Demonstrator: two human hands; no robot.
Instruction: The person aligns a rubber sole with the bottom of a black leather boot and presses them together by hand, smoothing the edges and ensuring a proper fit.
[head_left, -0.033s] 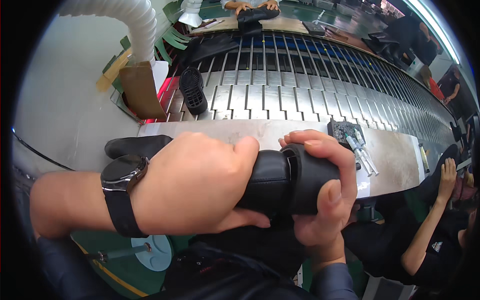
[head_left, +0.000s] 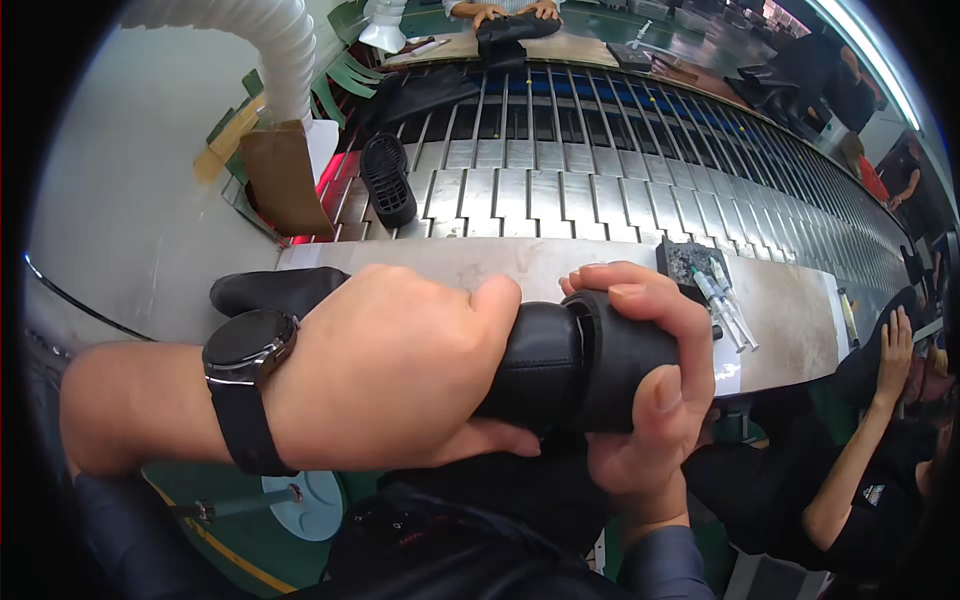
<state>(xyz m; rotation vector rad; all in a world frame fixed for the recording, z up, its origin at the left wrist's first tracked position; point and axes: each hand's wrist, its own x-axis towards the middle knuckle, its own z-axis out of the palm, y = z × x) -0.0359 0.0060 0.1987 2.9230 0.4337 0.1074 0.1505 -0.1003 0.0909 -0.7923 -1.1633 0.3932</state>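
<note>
My left hand [head_left: 390,370], with a black watch on its wrist, is closed round a black leather boot [head_left: 540,350] held over the near edge of the bench. Part of that boot's upper shows beyond my knuckles, with a stitched seam. My right hand [head_left: 660,370] wraps round the boot's right end, gripping a black rubber sole [head_left: 620,350] that cups it. A narrow gap shows between the sole's rim and the leather. Left of my left hand, a black leather piece [head_left: 270,293] sticks out; my hand hides whether it belongs to the same boot.
Syringes [head_left: 730,312] lean on a dark foam block [head_left: 690,260] on the bench [head_left: 790,310]. Beyond runs a slatted metal conveyor [head_left: 560,195] bearing a loose black sole [head_left: 388,180]. A white hose [head_left: 285,60] hangs at left. People work opposite and at right; one hand [head_left: 893,350] is close by.
</note>
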